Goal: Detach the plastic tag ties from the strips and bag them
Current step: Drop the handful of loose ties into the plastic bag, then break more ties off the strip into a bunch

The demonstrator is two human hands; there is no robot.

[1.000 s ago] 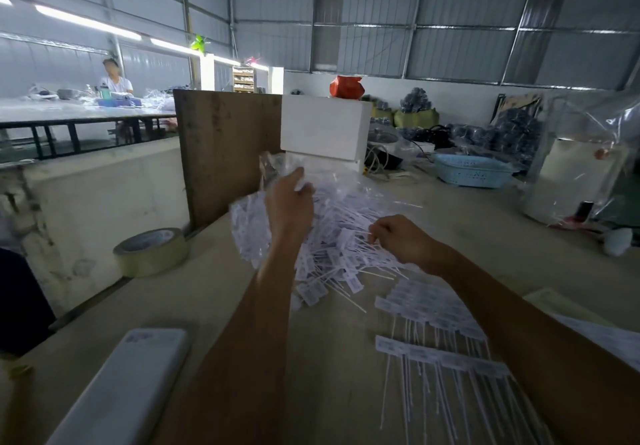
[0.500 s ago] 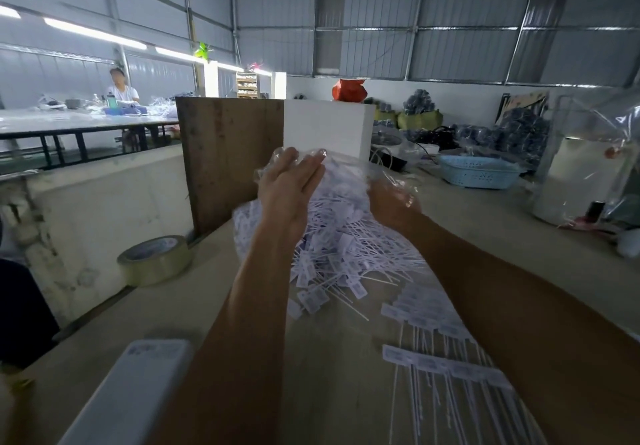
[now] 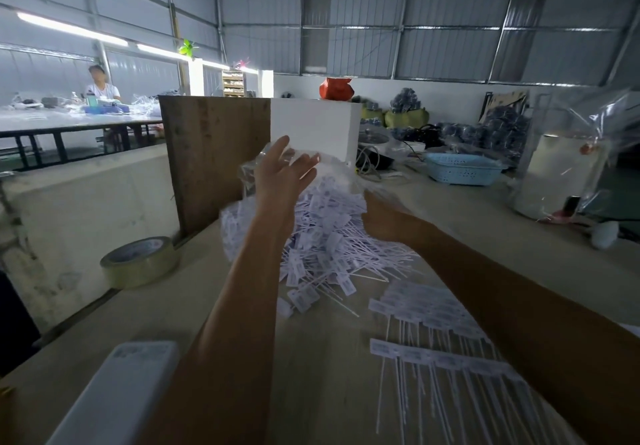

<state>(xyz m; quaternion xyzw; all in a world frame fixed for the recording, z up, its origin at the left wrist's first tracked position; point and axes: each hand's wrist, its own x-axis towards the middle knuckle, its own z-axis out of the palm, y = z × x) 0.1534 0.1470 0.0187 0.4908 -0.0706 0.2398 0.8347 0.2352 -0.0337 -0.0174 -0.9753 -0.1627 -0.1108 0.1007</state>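
The left hand (image 3: 280,176) is stretched forward with straight, spread fingers laid against the upper edge of a clear plastic bag (image 3: 254,176), at about twelve o'clock from the middle of the view. The right hand (image 3: 382,223) is seen at about two o'clock from the left hand, low against the right side of the bag's mouth; its fingers are hidden behind the film and the pile, so whether anything is gripped cannot be told. The two hands are kept apart, with the pile between them.

A heap of detached tag ties (image 3: 322,237) is held in the bag and spilled out of its mouth onto the table (image 3: 311,375), toward six o'clock. At about four o'clock from the heap, undetached strips (image 3: 429,316) are laid in rows on the table, under the right forearm.

At nine o'clock from the heap, a roll of tape (image 3: 140,261) is set flat near the table's left edge. A white block (image 3: 110,396) is seen at seven o'clock, at the near corner. Behind the bag, at twelve o'clock, a brown board (image 3: 211,154) and a white box (image 3: 313,129) are stood upright. A light blue basket (image 3: 462,169) is placed at two o'clock. A seated person (image 3: 100,86) is seen at ten o'clock, at a far table.
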